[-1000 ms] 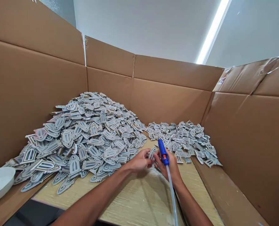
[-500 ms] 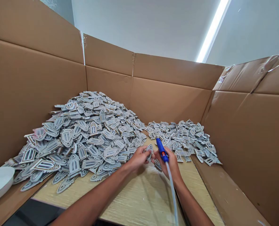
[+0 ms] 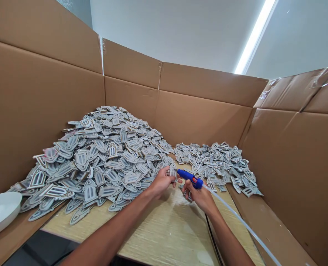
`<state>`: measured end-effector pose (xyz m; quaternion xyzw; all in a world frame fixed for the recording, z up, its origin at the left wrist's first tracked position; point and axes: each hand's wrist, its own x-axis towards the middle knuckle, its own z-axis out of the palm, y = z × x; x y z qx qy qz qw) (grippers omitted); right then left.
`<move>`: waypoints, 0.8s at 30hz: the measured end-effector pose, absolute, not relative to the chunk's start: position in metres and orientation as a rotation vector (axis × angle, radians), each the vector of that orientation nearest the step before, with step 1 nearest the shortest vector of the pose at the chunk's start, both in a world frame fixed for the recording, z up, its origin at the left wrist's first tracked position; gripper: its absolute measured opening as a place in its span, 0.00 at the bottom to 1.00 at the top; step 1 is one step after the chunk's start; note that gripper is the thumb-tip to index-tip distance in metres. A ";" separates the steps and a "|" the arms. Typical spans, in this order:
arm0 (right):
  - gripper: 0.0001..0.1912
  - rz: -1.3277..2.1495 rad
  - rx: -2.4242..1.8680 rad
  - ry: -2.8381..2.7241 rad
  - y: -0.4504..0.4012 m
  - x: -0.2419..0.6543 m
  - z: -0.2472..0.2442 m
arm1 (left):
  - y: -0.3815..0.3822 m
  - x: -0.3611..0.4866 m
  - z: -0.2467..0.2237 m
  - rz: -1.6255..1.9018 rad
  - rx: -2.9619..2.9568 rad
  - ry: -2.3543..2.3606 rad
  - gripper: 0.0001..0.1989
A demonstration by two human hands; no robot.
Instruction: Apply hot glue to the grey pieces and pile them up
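Observation:
My left hand [image 3: 164, 181] pinches a small grey window-shaped piece [image 3: 173, 171] with a pointed top, held up above the table. In my right hand [image 3: 196, 194] is a blue hot glue gun [image 3: 190, 177], its nozzle pointing left and right by the piece; whether it touches I cannot tell. A long whitish glue stick [image 3: 236, 214] runs out of the gun's back. Beneath my right hand another grey piece [image 3: 186, 193] shows, partly hidden by the fingers. To the left rises a large heap of such pieces [image 3: 116, 155], and a smaller heap [image 3: 216, 159] lies behind the gun.
Tall cardboard walls [image 3: 202, 101] enclose the back and both sides of the light wooden table [image 3: 158, 232]. A white bowl [image 3: 3, 210] stands at the left edge. A dark cord [image 3: 212, 236] hangs down beside my right forearm.
The glue gun has swung from pointing away to pointing left, its nozzle now at the piece in my left hand. The glue stick's tail has swung right. The view has shifted slightly.

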<state>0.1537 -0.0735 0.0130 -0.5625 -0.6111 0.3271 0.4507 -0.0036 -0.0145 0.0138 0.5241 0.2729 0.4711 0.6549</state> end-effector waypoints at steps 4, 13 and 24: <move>0.40 0.804 -1.428 -1.512 -0.075 0.151 0.016 | -0.016 -0.004 0.015 1.078 1.177 0.619 0.11; 0.40 0.661 -1.582 -1.504 -0.074 0.156 0.007 | -0.011 -0.006 0.012 1.053 1.212 0.518 0.12; 0.40 0.619 -1.621 -1.518 -0.076 0.148 0.013 | -0.006 -0.006 0.005 1.098 1.285 0.554 0.13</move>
